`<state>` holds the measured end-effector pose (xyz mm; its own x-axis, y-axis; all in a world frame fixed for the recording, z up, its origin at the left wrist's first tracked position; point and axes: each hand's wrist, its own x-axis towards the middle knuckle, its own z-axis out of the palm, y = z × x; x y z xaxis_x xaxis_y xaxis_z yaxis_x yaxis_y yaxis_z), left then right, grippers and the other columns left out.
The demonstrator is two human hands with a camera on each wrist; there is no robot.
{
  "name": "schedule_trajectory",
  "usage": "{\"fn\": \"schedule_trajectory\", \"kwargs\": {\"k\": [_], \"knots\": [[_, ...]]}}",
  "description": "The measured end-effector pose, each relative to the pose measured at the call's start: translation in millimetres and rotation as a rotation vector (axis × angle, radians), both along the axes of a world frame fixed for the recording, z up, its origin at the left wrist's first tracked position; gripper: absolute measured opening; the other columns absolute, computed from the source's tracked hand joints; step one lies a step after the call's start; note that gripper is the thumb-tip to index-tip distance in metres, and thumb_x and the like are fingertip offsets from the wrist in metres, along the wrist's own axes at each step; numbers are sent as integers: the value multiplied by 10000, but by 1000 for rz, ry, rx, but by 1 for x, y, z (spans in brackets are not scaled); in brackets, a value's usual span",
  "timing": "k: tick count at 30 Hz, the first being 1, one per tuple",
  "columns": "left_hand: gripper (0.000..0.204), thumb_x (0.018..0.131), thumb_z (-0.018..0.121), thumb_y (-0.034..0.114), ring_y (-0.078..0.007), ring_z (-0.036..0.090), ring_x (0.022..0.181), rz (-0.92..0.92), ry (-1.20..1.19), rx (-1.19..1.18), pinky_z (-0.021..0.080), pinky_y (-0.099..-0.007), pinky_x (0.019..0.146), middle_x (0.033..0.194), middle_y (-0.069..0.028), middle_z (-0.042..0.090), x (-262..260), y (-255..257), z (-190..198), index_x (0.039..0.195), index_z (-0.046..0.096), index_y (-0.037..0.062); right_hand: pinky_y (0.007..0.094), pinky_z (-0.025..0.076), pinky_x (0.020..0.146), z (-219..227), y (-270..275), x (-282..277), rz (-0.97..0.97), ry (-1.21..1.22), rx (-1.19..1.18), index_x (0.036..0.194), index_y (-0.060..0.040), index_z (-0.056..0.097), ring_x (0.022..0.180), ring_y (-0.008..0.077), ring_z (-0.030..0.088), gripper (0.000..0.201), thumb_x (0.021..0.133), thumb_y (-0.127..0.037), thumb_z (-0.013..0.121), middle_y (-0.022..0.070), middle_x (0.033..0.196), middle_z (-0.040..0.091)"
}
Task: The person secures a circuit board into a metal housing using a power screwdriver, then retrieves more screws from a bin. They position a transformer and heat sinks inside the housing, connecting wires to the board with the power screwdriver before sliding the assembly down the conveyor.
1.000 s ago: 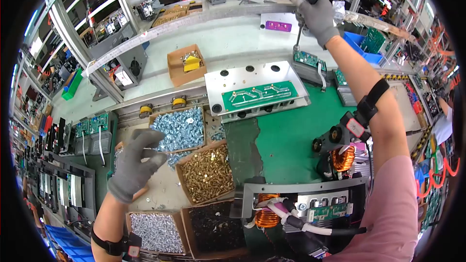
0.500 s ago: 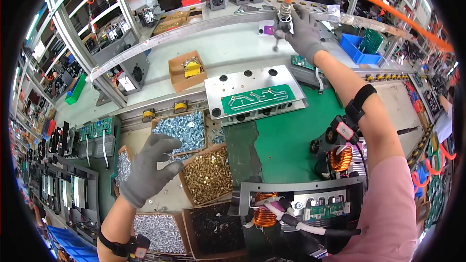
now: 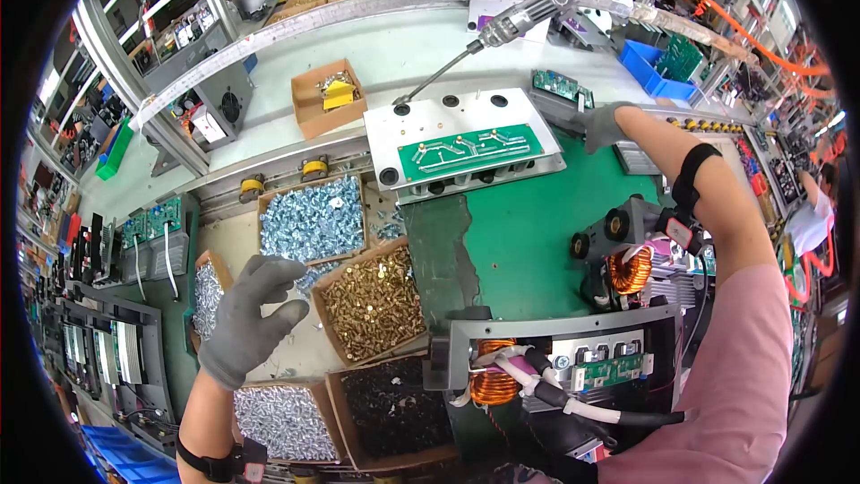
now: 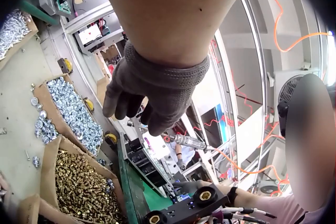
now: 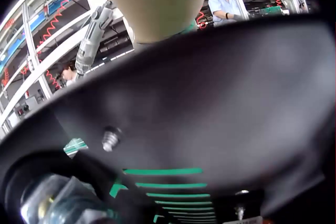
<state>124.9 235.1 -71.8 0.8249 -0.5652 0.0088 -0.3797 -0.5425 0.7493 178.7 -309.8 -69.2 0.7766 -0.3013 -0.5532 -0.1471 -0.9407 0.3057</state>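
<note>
In the head view my gloved left hand (image 3: 255,318) hovers over the bins. Its fingers are loosely bent, the thumb stands apart, and nothing is in it. A box of brass screws (image 3: 372,305) lies to its right, and a box of silvery-blue fasteners (image 3: 313,220) is above it. My gloved right hand (image 3: 605,127) grips the near right end of a grey housing with a green circuit board (image 3: 563,86); its fingertips are hidden. Left of this hand sits a white metal plate with a green board (image 3: 475,152). A power screwdriver (image 3: 520,22) hangs slanted from an orange hose, above the plate.
A black-framed unit with copper coils (image 3: 555,327) stands in front on the green mat (image 3: 528,224). Boxes of silver screws (image 3: 285,426) and black parts (image 3: 394,408) are at lower left. A dark surface (image 5: 210,108) fills most of the right wrist view.
My right hand has let go of the screwdriver and come down to the grey housing. The screwdriver now hangs tilted. My left hand stays over the bins, after a slight shift.
</note>
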Motion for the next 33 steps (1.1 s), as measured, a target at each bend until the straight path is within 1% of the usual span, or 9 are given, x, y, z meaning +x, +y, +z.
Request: {"fn": "schedule_trajectory", "kwargs": {"k": [2,6,16,18,20,22,24,31,33], "knots": [[408,722,652,-31,-139,581,931,-8,5,6,490,-260,820,1043,-67,541,-1,1,0,1122,589,17,456,453,916,6,2,6,-35,225,-72,1426,-86,328,1118,361,569,802,699,-268,613,194,1263,554],[401,734,662,-16,-156,591,932,-36,-27,2,495,-263,818,1046,-78,550,-5,4,4,1127,586,17,468,466,873,-5,-7,-9,46,29,-60,1447,-113,272,1072,360,583,860,690,-286,643,178,1256,560],[399,762,684,76,-219,625,937,-16,-72,61,527,-307,833,1034,-95,576,-16,21,20,1152,598,76,422,474,895,1,-7,-12,209,605,-412,1160,-69,639,1039,340,605,453,740,-239,624,157,1113,651],[393,769,680,77,-214,622,942,4,-55,32,527,-306,841,1042,-92,573,-16,22,20,1153,598,76,400,482,884,-20,-42,0,273,425,-370,1090,-39,674,1013,340,615,373,760,-191,589,143,1043,676],[391,773,677,75,-209,619,945,-6,-54,37,525,-305,853,1048,-89,572,-18,22,19,1156,596,76,398,468,910,14,21,-17,130,311,-360,1103,-53,668,1049,335,600,362,786,-173,541,143,1210,605],[388,771,678,73,-213,619,940,-17,-71,-1,525,-311,844,1041,-91,576,-20,19,19,1151,599,79,424,519,796,10,17,-12,238,-77,177,1050,-74,691,879,319,652,336,785,-206,531,154,1323,498],[387,770,676,72,-214,618,935,-18,-82,24,524,-313,838,1034,-93,579,-21,17,21,1149,600,78,414,504,866,-4,11,-13,121,-33,175,1102,-87,669,983,327,631,359,801,-195,505,135,1421,388],[370,781,668,79,-217,617,914,-28,-108,34,520,-303,826,1022,-96,579,-20,28,24,1144,596,75,416,492,850,-30,-47,13,550,366,-283,1078,-16,651,977,318,636,365,810,-206,490,153,1061,663],[360,803,663,99,-207,615,924,-25,-71,11,520,-298,837,1040,-99,573,-20,31,21,1156,596,68,420,499,793,-26,-67,12,639,380,-116,975,-8,677,916,311,649,312,796,-203,511,167,995,673]]}}
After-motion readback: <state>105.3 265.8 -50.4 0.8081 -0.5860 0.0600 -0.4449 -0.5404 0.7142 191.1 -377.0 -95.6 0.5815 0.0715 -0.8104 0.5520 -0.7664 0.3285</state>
